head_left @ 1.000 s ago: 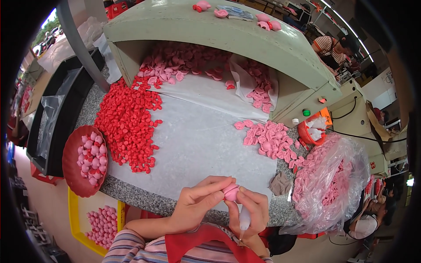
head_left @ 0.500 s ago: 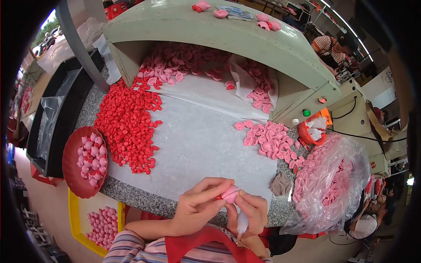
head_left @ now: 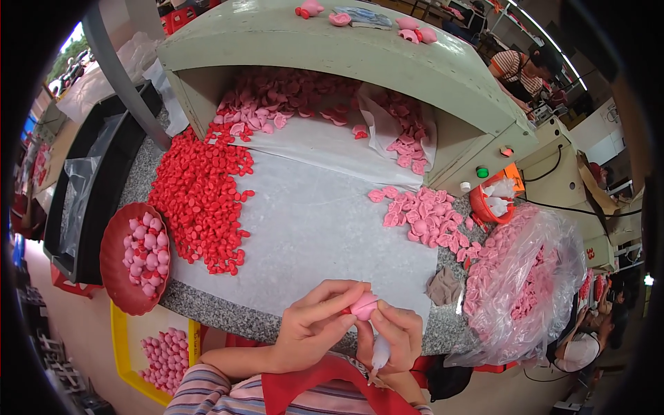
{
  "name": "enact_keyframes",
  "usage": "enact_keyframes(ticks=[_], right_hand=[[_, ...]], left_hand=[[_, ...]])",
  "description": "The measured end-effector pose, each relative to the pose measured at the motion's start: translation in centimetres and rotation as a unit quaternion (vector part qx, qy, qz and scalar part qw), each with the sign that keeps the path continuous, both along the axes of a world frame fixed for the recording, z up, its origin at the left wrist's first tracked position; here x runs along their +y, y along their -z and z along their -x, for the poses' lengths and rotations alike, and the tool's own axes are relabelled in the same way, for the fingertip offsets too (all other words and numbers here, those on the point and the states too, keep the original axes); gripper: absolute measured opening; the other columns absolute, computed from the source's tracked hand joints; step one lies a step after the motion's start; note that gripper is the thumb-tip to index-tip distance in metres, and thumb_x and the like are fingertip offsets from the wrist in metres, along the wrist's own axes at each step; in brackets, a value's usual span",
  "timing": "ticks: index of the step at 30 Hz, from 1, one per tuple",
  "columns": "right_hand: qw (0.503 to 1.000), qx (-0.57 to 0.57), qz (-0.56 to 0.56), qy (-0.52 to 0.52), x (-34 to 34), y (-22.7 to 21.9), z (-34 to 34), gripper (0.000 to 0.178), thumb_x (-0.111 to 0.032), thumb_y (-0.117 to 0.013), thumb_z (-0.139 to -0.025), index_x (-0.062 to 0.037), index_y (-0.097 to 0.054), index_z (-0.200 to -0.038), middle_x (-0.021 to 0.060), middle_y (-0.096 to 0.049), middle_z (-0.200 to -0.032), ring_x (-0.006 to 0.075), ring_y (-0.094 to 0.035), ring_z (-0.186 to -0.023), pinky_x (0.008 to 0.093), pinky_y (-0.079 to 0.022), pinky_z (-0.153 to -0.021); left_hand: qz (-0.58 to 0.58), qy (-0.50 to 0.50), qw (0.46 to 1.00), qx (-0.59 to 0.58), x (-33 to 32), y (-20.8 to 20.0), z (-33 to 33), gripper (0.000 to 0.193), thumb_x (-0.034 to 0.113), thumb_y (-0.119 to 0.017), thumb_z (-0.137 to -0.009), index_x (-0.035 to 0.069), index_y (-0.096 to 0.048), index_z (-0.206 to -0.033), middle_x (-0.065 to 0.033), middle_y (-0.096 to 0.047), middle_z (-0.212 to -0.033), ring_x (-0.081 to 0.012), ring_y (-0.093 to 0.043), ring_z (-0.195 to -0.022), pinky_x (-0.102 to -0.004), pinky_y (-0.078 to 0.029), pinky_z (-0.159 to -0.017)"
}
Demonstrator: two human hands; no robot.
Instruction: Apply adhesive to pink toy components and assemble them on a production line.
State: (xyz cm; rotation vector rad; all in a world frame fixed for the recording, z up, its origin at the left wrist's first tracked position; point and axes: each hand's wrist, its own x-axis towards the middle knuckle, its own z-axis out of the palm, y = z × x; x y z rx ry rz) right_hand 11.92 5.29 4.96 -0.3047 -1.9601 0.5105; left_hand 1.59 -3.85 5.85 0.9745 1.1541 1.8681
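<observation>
1. Two bare hands meet low in the view, both at a small pink ball-shaped piece [head_left: 362,308] held over the near edge of the worktop, in front of the person's chest.
2. The left hand [head_left: 306,327] pinches narrowly: thumb and forefinger press the ball from its left side, where a bit of red shows.
3. The right hand [head_left: 395,335] has its thumb and forefinger at the ball's right side, while a translucent squeeze bottle [head_left: 380,353] hangs within its curled fingers, narrow tip downward.
4. Pale paper [head_left: 304,221] covers much of the speckled counter [head_left: 214,297]; small red pieces [head_left: 197,200] are heaped on its left, and cupped pink shells [head_left: 422,218] are scattered on its right.
5. A scalloped red bowl [head_left: 113,273] at the counter's left edge holds pink balls with red parts; more pink balls lie in a yellow tub [head_left: 120,346] below.
6. At right, a crumpled grey-brown cloth [head_left: 444,286] lies beside a clear plastic bag [head_left: 557,290] of pink pieces, near a small red basket [head_left: 484,210].
7. Behind, a pale green metal housing [head_left: 325,45] shelters further pink shells.
</observation>
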Motion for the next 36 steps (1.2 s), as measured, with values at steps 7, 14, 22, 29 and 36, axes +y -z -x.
enact_keyframes(ticks=[7,14,22,29,36], right_hand=[[1.000,-0.025,0.014,-0.008,-0.2,0.3,-0.4,0.030,-0.004,-0.071,-0.068,-0.0043,-0.056,-0.094,0.0134,-0.056,-0.091,0.0194,-0.056,-0.068,0.0261,-0.047,-0.055],[0.999,-0.022,0.007,-0.024,0.0,0.3,-0.3,0.029,-0.002,-0.069,-0.069,-0.0044,-0.056,-0.095,0.0125,-0.055,-0.094,0.0183,-0.056,-0.067,0.0263,-0.047,-0.055],[0.999,-0.012,0.007,-0.029,0.0,0.6,-0.2,0.027,-0.001,-0.069,-0.069,-0.0037,-0.057,-0.093,0.0118,-0.055,-0.093,0.0177,-0.056,-0.069,0.0260,-0.047,-0.055],[0.999,-0.005,0.010,-0.043,0.0,0.6,-0.4,0.032,0.000,-0.072,-0.063,-0.0029,-0.060,-0.092,0.0120,-0.057,-0.095,0.0187,-0.058,-0.067,0.0259,-0.048,-0.054],[0.999,-0.019,0.010,-0.048,0.0,0.8,-0.6,0.027,0.001,-0.070,-0.067,-0.0037,-0.058,-0.091,0.0111,-0.055,-0.094,0.0188,-0.057,-0.069,0.0260,-0.048,-0.054]], left_hand=[[-0.021,-0.038,0.999,0.032,0.2,0.4,-0.2,0.038,-0.009,-0.047,-0.079,-0.002,-0.051,-0.117,-0.0206,-0.047,-0.115,-0.0266,-0.050,-0.106,-0.0317,-0.042,-0.087],[-0.031,-0.051,0.995,0.075,0.3,1.2,0.0,0.035,-0.004,-0.049,-0.080,-0.002,-0.052,-0.115,-0.0214,-0.049,-0.112,-0.0275,-0.052,-0.102,-0.0328,-0.043,-0.085],[-0.027,-0.053,0.997,0.054,0.2,1.5,0.0,0.030,0.001,-0.052,-0.082,-0.002,-0.054,-0.112,-0.0217,-0.049,-0.111,-0.0289,-0.053,-0.100,-0.0349,-0.044,-0.085],[-0.054,-0.057,0.997,0.020,0.2,1.5,-0.1,0.036,-0.011,-0.050,-0.074,-0.004,-0.056,-0.108,-0.0195,-0.050,-0.112,-0.0254,-0.052,-0.103,-0.0294,-0.045,-0.080],[-0.050,-0.046,0.997,0.034,0.4,1.6,-0.1,0.034,-0.005,-0.051,-0.078,-0.003,-0.054,-0.111,-0.0210,-0.049,-0.112,-0.0283,-0.052,-0.102,-0.0342,-0.044,-0.085]])
